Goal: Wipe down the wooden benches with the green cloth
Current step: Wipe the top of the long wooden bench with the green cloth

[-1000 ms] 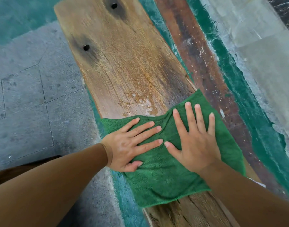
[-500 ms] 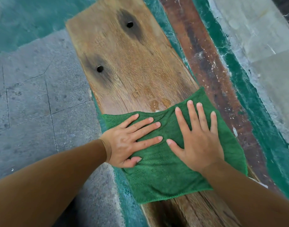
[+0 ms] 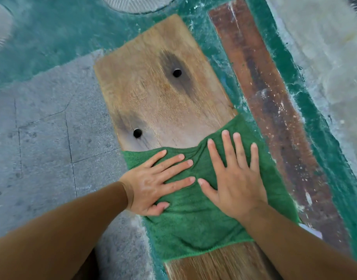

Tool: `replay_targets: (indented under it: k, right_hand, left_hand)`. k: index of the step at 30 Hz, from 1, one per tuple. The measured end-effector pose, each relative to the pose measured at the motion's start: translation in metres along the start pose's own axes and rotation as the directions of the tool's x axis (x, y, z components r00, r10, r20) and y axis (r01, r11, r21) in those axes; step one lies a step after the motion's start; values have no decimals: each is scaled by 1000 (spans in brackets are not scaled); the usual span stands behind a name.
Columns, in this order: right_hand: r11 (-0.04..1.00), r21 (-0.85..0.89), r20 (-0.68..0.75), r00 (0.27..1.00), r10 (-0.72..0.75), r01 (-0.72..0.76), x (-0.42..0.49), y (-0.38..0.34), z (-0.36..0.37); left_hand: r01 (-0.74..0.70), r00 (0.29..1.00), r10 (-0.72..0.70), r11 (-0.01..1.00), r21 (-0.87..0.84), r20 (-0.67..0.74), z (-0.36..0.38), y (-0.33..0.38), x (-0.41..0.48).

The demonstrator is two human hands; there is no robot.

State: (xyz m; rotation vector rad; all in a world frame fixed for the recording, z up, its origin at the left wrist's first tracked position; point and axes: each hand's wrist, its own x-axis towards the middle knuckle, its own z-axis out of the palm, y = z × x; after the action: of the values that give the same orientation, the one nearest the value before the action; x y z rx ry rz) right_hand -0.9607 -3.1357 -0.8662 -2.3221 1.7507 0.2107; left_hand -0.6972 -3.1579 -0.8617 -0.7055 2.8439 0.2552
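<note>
A green cloth point(image 3: 195, 225) lies spread across the width of a weathered wooden bench point(image 3: 163, 93), which has two dark bolt holes in dark stains. My left hand point(image 3: 153, 182) presses flat on the cloth's left half with fingers straight and spread. Beside it my right hand point(image 3: 236, 178) presses flat on the right half, fingers pointing toward the bench's far end. The bench's far end shows beyond the cloth. Bare plank shows again below the cloth at the bottom edge.
A narrower dark reddish plank point(image 3: 274, 110) runs along the bench's right side. Green painted floor point(image 3: 52, 33) surrounds both, with grey stone paving point(image 3: 48, 138) on the left and pale concrete point(image 3: 325, 57) at the right. A white ribbed object point(image 3: 137, 4) sits at the top edge.
Both hands have pushed the cloth along the bench toward its far end, over the wet patch seen earlier. The bolt holes now lie much closer to the cloth's front edge.
</note>
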Motion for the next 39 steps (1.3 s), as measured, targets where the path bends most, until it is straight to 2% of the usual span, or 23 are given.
replay_targets:
  k: [15, 23, 30, 39]
  right_hand:
    - [998, -12, -32, 998, 58, -58, 136, -39, -23]
    - [997, -9, -75, 994, 73, -74, 215, -58, -34]
    - [995, -30, -66, 993, 94, -96, 281, -75, -51]
    - [995, -56, -54, 995, 82, -85, 333, -84, -66]
  left_hand:
    - [60, 998, -61, 998, -27, -26, -2, -128, -2]
    - [2, 1000, -3, 999, -43, -31, -10, -218, 0]
    - [35, 996, -43, 994, -104, -77, -12, -273, 1]
    - [43, 992, -54, 994, -96, -110, -12, -326, 3]
